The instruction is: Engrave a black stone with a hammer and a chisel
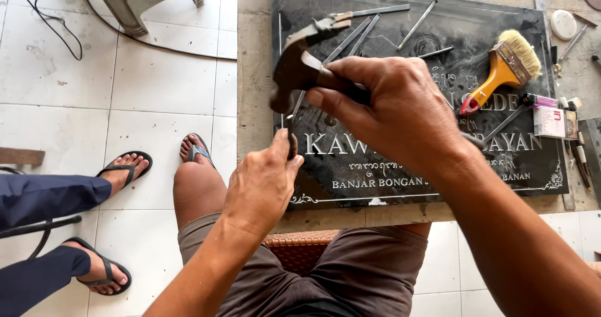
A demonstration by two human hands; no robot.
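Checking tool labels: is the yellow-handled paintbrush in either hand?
No, the yellow-handled paintbrush lies on the dark engraved stone slab, apart from the right hand, which grips a hammer.

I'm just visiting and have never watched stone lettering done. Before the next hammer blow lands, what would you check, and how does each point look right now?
1. Hammer gripped firmly: ok, the right hand is wrapped around its handle.
2. Chisel held steady: ok, the left hand pinches it against the dark stone plaque.
3. Chisel tip on the intended line: cannot tell, the fingers hide it.
4. Left fingers away from the struck end: cannot tell, they sit close to the top.
5. Loose tools out of the swing: ok, the spare chisels and paintbrush lie further back.
6. Bystander's feet away from the bench: ok, they stand off to the left.
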